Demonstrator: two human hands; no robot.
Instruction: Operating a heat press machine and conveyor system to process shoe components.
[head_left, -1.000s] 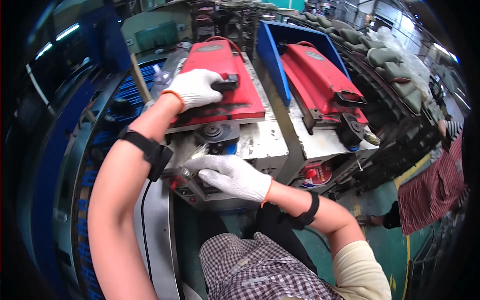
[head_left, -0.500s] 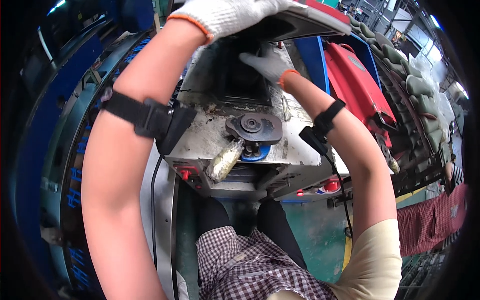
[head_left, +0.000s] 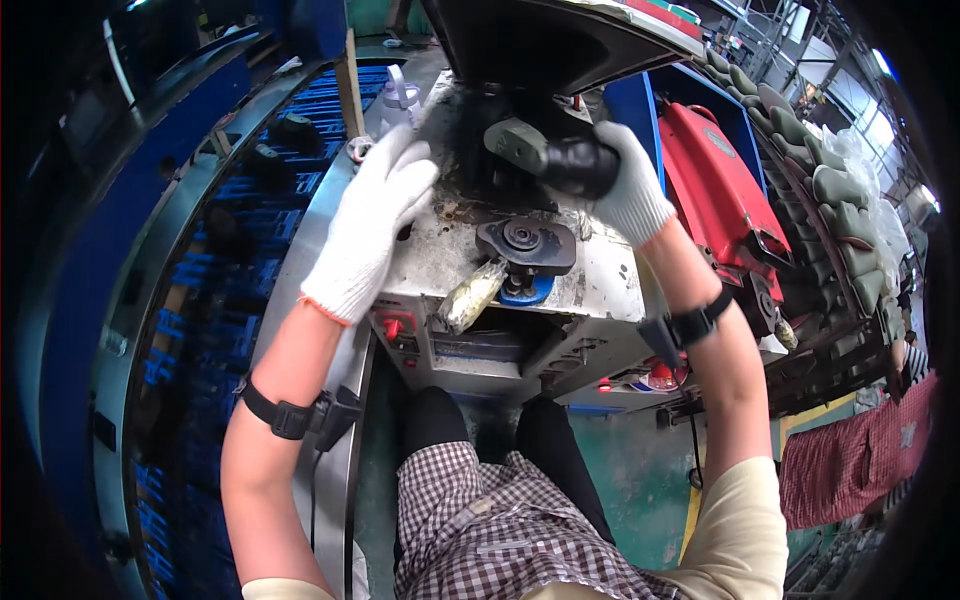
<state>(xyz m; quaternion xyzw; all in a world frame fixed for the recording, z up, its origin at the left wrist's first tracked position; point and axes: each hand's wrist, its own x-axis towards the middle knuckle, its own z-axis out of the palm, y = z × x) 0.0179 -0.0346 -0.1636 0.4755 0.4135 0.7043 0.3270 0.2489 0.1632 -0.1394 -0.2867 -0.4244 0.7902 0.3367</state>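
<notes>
Resting flat, the left hand (head_left: 370, 235) in a white knit glove lies on the left edge of the grimy metal machine top (head_left: 600, 285), fingers spread and loose, gripping nothing. Just left of those fingers sits a curved blue conveyor track (head_left: 200, 300); just beyond the fingertips stands a pale plastic jug (head_left: 398, 100).

Right of the left fingers, near mid-top, a dark round clamp disc (head_left: 525, 243) sits over a blue base, with a dirty cream-coloured handle (head_left: 470, 295) sticking out toward the person.

Further right, the right hand (head_left: 625, 190), also gloved, has its fingers curled tight around a dark shoe piece (head_left: 550, 155), held up off the top, under the raised dark lid (head_left: 550, 40). One end pokes out left of the fingers, grey-green and rounded; the black part is wrapped by the fingers. It looks light, one hand carries it easily. Probably semi-stiff with some give, matte surface, not slippery against a knit glove, not fragile. Best hold seems to be round the black middle, as now, leaving the grey-green end free.

Right of that hand: a closed red press cover (head_left: 720, 200), then a row of olive-green shoe parts (head_left: 850, 200).
</notes>
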